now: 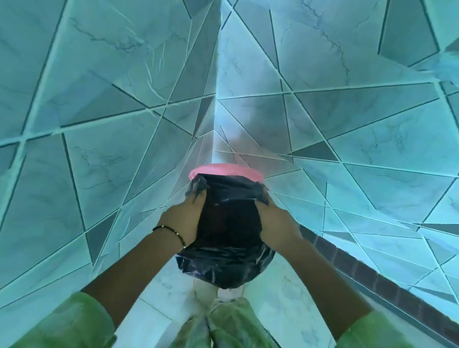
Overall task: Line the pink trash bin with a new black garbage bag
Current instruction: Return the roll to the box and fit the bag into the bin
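Observation:
The pink trash bin (225,171) stands in the corner of two tiled walls; only the far arc of its rim shows. A glossy black garbage bag (228,230) covers the rest of the bin and is folded down over the near rim. My left hand (183,220) grips the bag at the left side of the opening, fingers curled into the plastic. On the opposite side, my right hand (276,224) grips the bag's right edge the same way. The bin's body is hidden under the bag.
Teal geometric wall tiles (89,104) close in on the left and right, meeting right behind the bin. A dark brick-patterned strip (380,283) runs along the base of the right wall. Pale marble floor (160,293) lies below, with my green-trousered legs (229,336) close to the bin.

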Demonstrator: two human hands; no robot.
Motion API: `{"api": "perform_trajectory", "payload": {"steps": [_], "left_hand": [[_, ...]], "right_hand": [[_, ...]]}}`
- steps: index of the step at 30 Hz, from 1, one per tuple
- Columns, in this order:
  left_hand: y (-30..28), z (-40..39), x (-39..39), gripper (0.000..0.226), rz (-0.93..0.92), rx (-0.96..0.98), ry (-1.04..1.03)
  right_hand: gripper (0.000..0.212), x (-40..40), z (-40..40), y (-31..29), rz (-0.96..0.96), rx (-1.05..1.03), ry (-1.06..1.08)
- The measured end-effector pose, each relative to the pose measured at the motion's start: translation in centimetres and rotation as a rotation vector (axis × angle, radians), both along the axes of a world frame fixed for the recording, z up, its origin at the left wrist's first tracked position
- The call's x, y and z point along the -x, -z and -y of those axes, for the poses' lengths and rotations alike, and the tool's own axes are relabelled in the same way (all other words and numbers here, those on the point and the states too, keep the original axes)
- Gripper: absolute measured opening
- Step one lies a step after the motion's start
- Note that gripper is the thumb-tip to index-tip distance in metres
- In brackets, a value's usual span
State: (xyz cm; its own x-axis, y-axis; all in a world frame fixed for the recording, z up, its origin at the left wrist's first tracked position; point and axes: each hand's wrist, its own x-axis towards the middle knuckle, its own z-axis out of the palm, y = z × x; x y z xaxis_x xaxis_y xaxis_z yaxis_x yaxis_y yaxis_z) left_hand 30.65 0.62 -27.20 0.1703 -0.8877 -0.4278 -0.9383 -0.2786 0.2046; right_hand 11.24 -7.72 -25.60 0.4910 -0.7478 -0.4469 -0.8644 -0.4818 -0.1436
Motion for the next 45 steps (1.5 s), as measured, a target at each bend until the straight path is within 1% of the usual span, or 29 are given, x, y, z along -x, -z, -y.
{"api": "perform_trajectory", "payload": {"steps": [3, 5, 7, 10, 14, 16, 18, 19, 21, 24, 25, 26, 28, 29, 31, 33, 34, 36, 37, 39, 40, 41, 42, 43, 44, 45], "left_hand": [[1.7, -0.6, 0.3, 0.079, -0.026, -0.018, -0.032], [3.3, -0.8, 0.4, 0.077, -0.050, -0.049, -0.053], [5.2, -0.7, 0.4, 0.074, -0.084, -0.074, -0.089], [7.8, -0.3, 0.2, 0.072, -0.126, -0.109, -0.139], [11.0, 0.4, 0.0, 0.075, -0.138, -0.166, -0.223], [12.4, 1.1, 0.0, 0.075, -0.147, -0.162, -0.271], [13.2, 1.8, 0.0, 0.069, -0.159, -0.137, -0.313], [14.0, 2.2, 0.1, 0.066, -0.168, -0.130, -0.337], [15.4, 2.5, 0.4, 0.060, -0.200, -0.103, -0.404], [17.9, 2.7, 0.8, 0.059, -0.230, -0.062, -0.495], [18.8, 2.6, 0.9, 0.060, -0.241, -0.048, -0.534], [20.0, 2.5, 1.1, 0.063, -0.260, -0.037, -0.568], [22.2, 2.6, 1.5, 0.070, -0.297, -0.048, -0.575], [23.6, 2.6, 1.8, 0.072, -0.307, -0.080, -0.551], [26.4, 2.6, 2.2, 0.075, -0.322, -0.163, -0.508], [28.7, 2.9, 1.9, 0.075, -0.334, -0.227, -0.527], [30.2, 2.9, 1.5, 0.074, -0.328, -0.246, -0.568], [32.9, 2.6, 0.7, 0.070, -0.346, -0.294, -0.704], [34.0, 2.4, 0.2, 0.068, -0.375, -0.324, -0.796], [36.8, 1.5, -0.6, 0.075, -0.463, -0.417, -1.034], [37.7, 1.1, -0.9, 0.080, -0.525, -0.460, -1.161], [38.5, 0.9, -1.2, 0.081, -0.595, -0.492, -1.270], [38.8, 0.7, -1.4, 0.075, -0.659, -0.513, -1.355], [39.0, 0.7, -1.4, 0.061, -0.695, -0.519, -1.406], [39.4, 0.7, -1.6, 0.045, -0.704, -0.501, -1.415], [39.7, 1.0, -1.7, 0.034, -0.689, -0.443, -1.377]], "right_hand": [[0.057, 0.7, -0.1, 2.5, 0.073, -0.031, -0.026], [0.050, 1.5, 0.1, 4.8, 0.080, -0.055, -0.033], [0.050, 2.3, 0.7, 7.2, 0.052, -0.064, -0.009], [0.051, 2.7, 1.5, 9.3, 0.016, -0.063, 0.099], [0.048, 3.1, 2.8, 12.1, 0.078, -0.053, 0.269], [0.050, 3.2, 3.5, 13.7, 0.081, -0.081, 0.270], [0.047, 2.9, 3.8, 14.8, 0.035, -0.152, 0.230], [0.048, 2.7, 3.8, 15.9, 0.008, -0.192, 0.194], [0.057, 2.5, 3.5, 18.3, -0.032, -0.284, 0.132], [0.068, 2.0, 2.7, 22.5, 0.004, -0.435, 0.124], [0.071, 1.4, 2.4, 23.7, 0.046, -0.495, 0.177], [0.071, 0.8, 2.0, 25.3, 0.101, -0.558, 0.286], [0.066, -0.6, 1.9, 27.3, 0.229, -0.644, 0.700], [0.061, -1.4, 2.0, 28.4, 0.279, -0.636, 0.889], [0.054, -2.3, 2.7, 30.9, 0.293, -0.499, 1.050], [0.058, -2.7, 3.6, 33.3, 0.307, -0.468, 1.248], [0.059, -2.9, 3.7, 34.9, 0.327, -0.510, 1.369], [0.053, -3.1, 3.9, 37.4, 0.413, -0.681, 1.599], [0.049, -3.3, 4.1, 38.4, 0.453, -0.776, 1.645], [0.043, -3.3, 4.1, 40.0, 0.459, -0.863, 1.716], [0.037, -3.2, 4.0, 40.5, 0.370, -0.854, 1.707], [0.031, -2.9, 3.9, 40.9, 0.272, -0.796, 1.653], [0.023, -2.6, 3.8, 40.9, 0.132, -0.701, 1.504], [0.016, -2.0, 3.9, 41.0, -0.034, -0.599, 1.262], [0.010, -1.6, 3.9, 40.8, -0.153, -0.500, 1.000], [0.007, -1.2, 4.0, 40.6, -0.195, -0.431, 0.812]]}}
